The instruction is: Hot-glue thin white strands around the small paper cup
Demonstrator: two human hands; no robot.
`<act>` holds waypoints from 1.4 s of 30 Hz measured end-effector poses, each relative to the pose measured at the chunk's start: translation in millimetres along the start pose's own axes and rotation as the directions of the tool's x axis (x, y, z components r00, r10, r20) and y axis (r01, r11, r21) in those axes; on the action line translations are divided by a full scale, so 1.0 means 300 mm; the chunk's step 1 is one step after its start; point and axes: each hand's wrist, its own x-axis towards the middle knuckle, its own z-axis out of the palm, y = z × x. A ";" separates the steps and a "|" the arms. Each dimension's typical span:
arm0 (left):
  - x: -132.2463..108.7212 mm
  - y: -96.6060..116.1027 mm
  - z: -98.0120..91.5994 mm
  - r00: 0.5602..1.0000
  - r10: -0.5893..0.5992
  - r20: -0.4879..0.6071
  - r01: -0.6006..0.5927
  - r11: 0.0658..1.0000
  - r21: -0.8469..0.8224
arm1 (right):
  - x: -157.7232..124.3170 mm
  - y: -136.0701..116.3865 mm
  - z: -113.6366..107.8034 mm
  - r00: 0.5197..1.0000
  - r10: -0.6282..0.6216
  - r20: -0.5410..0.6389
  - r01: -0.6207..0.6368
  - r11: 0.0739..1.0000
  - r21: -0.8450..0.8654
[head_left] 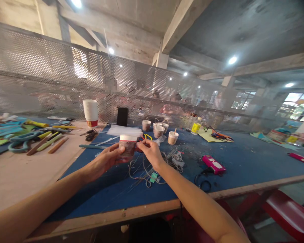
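Observation:
A paper cup [128, 148] with a white rim and a brown, rough-looking covering is held upright above the blue mat. My left hand [112, 153] is closed around it from the left, thumb on the near side. At the cup's right side, the fingers of my right hand [152, 152] are pinched together; what lies between them is too small to tell. Grey cord [143, 165] lies in loops below my right hand, among thin clear strands and a small teal piece [153, 177]. Yellow-handled pliers [147, 137] are partly hidden behind my right hand.
Several small cups [159, 131] stand at the back, some with cord loops. A stack of paper cups [90, 113], scissors [22, 140] and coloured tools occupy the left. A yellow-labelled bottle [196, 126] and a magenta device [213, 164] are to the right. Perforated metal screen [53, 74] behind; people beyond it.

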 end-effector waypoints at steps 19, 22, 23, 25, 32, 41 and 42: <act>0.004 -0.012 0.040 0.996 0.032 -0.081 -0.030 0.999 0.020 | -0.024 -0.036 0.011 0.995 -0.098 -0.008 0.096 0.985 -0.146; 0.001 -0.008 0.045 0.997 0.033 -0.074 -0.032 0.999 0.011 | -0.026 -0.037 0.011 0.995 -0.100 -0.005 0.098 0.988 -0.120; 0.000 -0.007 0.045 0.997 0.032 -0.073 -0.031 0.999 0.010 | -0.026 -0.035 0.011 0.995 -0.100 -0.004 0.099 0.989 -0.113; 0.000 -0.006 0.046 0.997 0.030 -0.065 -0.030 1.000 0.005 | -0.024 -0.031 0.013 0.996 -0.092 0.003 0.092 0.992 -0.090; -0.010 0.003 0.050 0.999 0.023 -0.024 -0.023 1.000 -0.004 | -0.019 -0.028 0.013 0.998 -0.063 0.013 0.064 0.996 -0.056; -0.003 -0.009 0.043 0.999 0.032 -0.034 -0.033 0.999 -0.012 | -0.007 -0.011 0.013 0.999 0.019 0.038 -0.019 1.000 0.019; -0.004 -0.009 0.042 0.999 0.030 -0.033 -0.030 1.000 -0.008 | -0.006 -0.011 0.015 0.999 0.031 0.038 -0.032 0.999 0.031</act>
